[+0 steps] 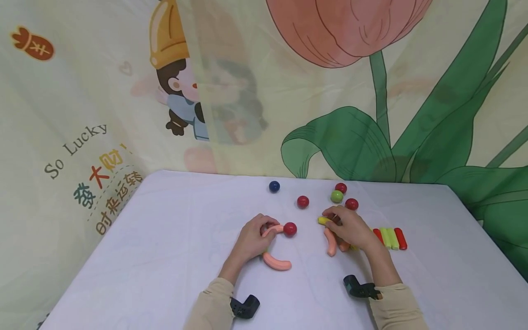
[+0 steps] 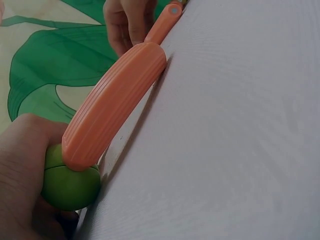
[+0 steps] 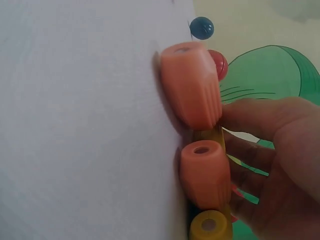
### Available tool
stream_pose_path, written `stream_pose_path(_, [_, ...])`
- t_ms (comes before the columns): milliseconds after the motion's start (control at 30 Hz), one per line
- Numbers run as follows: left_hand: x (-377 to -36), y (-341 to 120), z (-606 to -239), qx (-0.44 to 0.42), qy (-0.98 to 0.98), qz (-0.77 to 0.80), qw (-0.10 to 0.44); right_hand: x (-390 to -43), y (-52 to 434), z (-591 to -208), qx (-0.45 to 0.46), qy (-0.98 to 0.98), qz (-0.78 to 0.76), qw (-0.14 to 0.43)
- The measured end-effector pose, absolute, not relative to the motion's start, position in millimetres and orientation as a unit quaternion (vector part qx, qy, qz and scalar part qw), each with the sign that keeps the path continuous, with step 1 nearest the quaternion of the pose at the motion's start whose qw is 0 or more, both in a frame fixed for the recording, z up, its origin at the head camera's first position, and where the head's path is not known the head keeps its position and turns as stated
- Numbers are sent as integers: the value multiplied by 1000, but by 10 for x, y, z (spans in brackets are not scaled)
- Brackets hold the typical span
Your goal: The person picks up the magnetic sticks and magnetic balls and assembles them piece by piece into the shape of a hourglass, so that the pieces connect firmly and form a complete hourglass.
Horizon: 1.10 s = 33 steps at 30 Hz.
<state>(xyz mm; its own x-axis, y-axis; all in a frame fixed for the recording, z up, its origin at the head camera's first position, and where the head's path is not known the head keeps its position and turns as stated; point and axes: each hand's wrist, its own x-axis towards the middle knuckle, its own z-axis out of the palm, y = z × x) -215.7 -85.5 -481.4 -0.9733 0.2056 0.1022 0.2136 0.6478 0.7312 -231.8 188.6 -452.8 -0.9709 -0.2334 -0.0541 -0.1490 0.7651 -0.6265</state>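
Note:
My left hand (image 1: 253, 238) grips one end of a curved orange piece (image 1: 272, 228), and a red ball (image 1: 290, 229) sits at its other end. In the left wrist view, my fingers (image 2: 25, 165) curl round a green ball (image 2: 70, 187) pressed against the end of a ribbed orange piece (image 2: 115, 105). A second curved piece (image 1: 277, 262) lies by that wrist. My right hand (image 1: 346, 229) pinches a yellow piece (image 1: 323, 220) above two orange pieces (image 1: 330, 243). In the right wrist view, those orange pieces (image 3: 192, 85) (image 3: 204, 172) lie before my curled fingers (image 3: 265, 145).
Loose balls lie at the back of the white table (image 1: 165, 238): a blue one (image 1: 274, 186), red ones (image 1: 303, 201) (image 1: 340, 187) (image 1: 351, 204) and a green one (image 1: 337, 196). A row of red and green short pieces (image 1: 389, 238) lies to the right of my right hand.

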Motion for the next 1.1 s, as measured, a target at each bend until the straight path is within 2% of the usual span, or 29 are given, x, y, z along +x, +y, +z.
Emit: stream_pose_path(1100, [-2150, -848, -4776, -109, -906, -410, -6, -2331, 1856, -4553, -69, 944, -319, 40])
